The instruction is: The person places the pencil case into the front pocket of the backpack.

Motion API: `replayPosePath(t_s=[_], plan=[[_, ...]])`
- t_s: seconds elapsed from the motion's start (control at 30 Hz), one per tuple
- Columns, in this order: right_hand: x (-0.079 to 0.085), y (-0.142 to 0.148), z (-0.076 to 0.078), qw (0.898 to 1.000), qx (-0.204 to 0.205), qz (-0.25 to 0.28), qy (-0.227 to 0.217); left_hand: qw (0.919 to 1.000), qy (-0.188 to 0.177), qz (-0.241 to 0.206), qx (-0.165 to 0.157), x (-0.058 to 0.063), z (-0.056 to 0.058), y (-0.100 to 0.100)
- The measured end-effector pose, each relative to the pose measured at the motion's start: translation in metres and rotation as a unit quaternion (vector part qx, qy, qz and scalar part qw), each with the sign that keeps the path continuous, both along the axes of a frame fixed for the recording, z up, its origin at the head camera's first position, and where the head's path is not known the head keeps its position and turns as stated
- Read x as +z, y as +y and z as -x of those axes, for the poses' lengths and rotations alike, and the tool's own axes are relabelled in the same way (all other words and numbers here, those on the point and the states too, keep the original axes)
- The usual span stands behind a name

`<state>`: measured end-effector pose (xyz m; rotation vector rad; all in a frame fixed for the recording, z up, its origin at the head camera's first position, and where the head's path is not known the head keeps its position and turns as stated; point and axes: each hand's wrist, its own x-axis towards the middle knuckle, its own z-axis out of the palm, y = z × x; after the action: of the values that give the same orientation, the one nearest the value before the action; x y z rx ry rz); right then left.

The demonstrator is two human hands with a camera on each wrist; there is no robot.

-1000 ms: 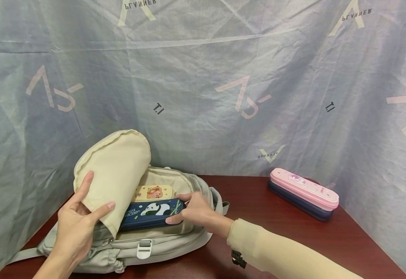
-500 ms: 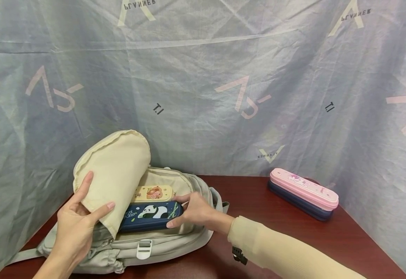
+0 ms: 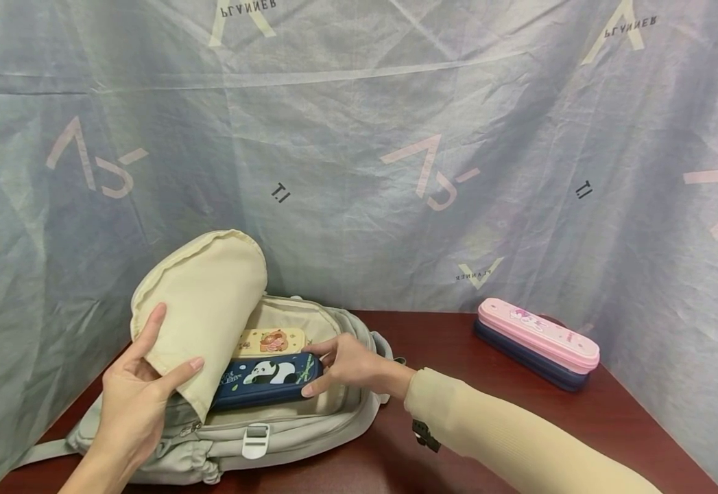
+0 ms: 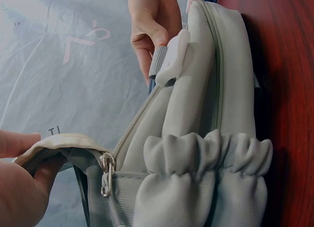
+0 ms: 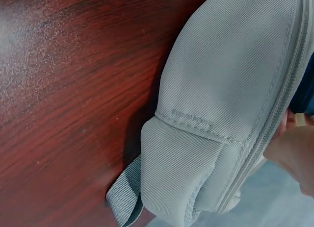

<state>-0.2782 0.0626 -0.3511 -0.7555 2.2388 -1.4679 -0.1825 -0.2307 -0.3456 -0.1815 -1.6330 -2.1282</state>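
Observation:
A light grey backpack (image 3: pixel 309 433) lies on the table with its cream-lined front flap (image 3: pixel 210 309) folded back. My left hand (image 3: pixel 130 405) holds the flap's edge, thumb on the cream lining, other fingers behind. Inside the opening lies a navy pencil case (image 3: pixel 269 377) with a panda on it, its left end hidden by the flap. My right hand (image 3: pixel 349 367) grips this case's right end between thumb and fingers. Directly behind it is a yellow pencil case (image 3: pixel 275 342) with a brown cartoon animal. In the left wrist view, a metal zip pull (image 4: pixel 107 173) hangs beside the flap.
At the right of the dark red table (image 3: pixel 451 391) a pink pencil case (image 3: pixel 537 333) sits on top of a navy one (image 3: pixel 525 358). Grey printed cloth (image 3: pixel 346 233) hangs behind and at both sides. A strap (image 5: pixel 125 192) trails from the backpack.
The panda pencil case has shifted slightly left within the backpack, its right end following my right hand's small movement. My left hand and the flap stay in place.

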Motion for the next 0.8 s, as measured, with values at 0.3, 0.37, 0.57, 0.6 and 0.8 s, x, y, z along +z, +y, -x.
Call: replayPosePath(t_s=[0.3,0.37,0.57,0.6,0.8], plan=[[-0.010,-0.009,-0.001,0.999,-0.031,-0.006,0.021,1.0000,0.003,-0.002,0.003,0.000,0.000,0.000],[-0.011,-0.011,-0.002,0.999,-0.036,-0.007,0.024,1.0000,0.004,-0.002,0.003,0.000,0.000,0.001],[-0.012,-0.015,-0.001,0.999,-0.035,-0.004,0.023,1.0000,0.006,-0.005,0.004,0.000,0.001,0.001],[-0.012,-0.016,-0.001,0.999,-0.035,-0.002,0.020,1.0000,0.005,-0.005,0.004,0.000,0.001,0.001],[-0.014,-0.017,0.001,0.999,-0.036,-0.003,0.009,1.0000,0.001,-0.002,0.005,0.000,0.000,0.001]])
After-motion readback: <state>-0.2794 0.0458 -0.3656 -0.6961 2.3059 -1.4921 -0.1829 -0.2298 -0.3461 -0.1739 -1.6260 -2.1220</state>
